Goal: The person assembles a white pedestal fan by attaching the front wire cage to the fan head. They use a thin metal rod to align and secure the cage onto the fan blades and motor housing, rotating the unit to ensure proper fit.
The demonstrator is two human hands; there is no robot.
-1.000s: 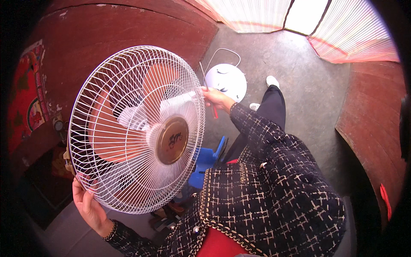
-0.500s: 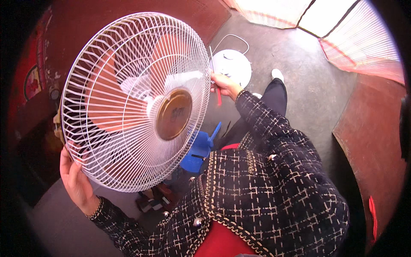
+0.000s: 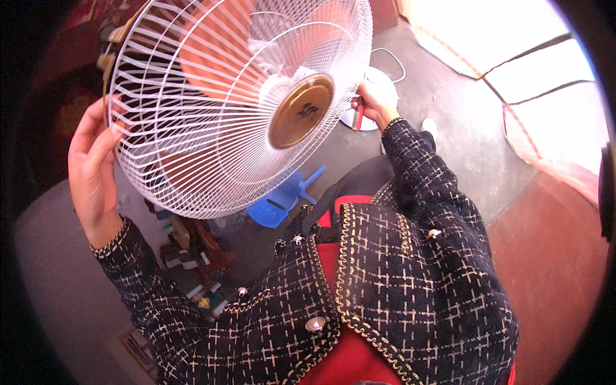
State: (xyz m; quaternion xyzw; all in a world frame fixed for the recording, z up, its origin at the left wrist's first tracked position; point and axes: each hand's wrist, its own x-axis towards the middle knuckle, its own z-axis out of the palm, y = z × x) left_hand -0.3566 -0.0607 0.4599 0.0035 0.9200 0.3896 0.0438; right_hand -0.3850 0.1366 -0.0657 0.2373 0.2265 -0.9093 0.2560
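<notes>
A fan head with a white wire guard (image 3: 212, 167) and a gold centre disc (image 3: 303, 112) is held up and tilted in front of me. Orange blades (image 3: 215, 51) show through the wires. My left hand (image 3: 93, 163) grips the guard's rim at its left, thumb on the front, other fingers partly behind. At the right edge, my right hand (image 3: 378, 102) is closed around a slim red-handled tool (image 3: 359, 117) that looks like a screwdriver. Those fingers are against the guard's rim, partly hidden by it. Below and beyond stands the fan's round white base (image 3: 383, 82) on the floor.
A white cord (image 3: 399, 61) loops beside the base. A blue plastic chair (image 3: 276, 204) stands below the fan. Assorted items (image 3: 186, 247) are clustered at the lower left. Pale pleated curtains (image 3: 545, 109) hang at the upper right, near a red-brown wall (image 3: 545, 244).
The fan head, with both my hands on it, sits higher and further right in view, and its tilt has shifted. The view itself has turned too. Both hands keep their hold.
</notes>
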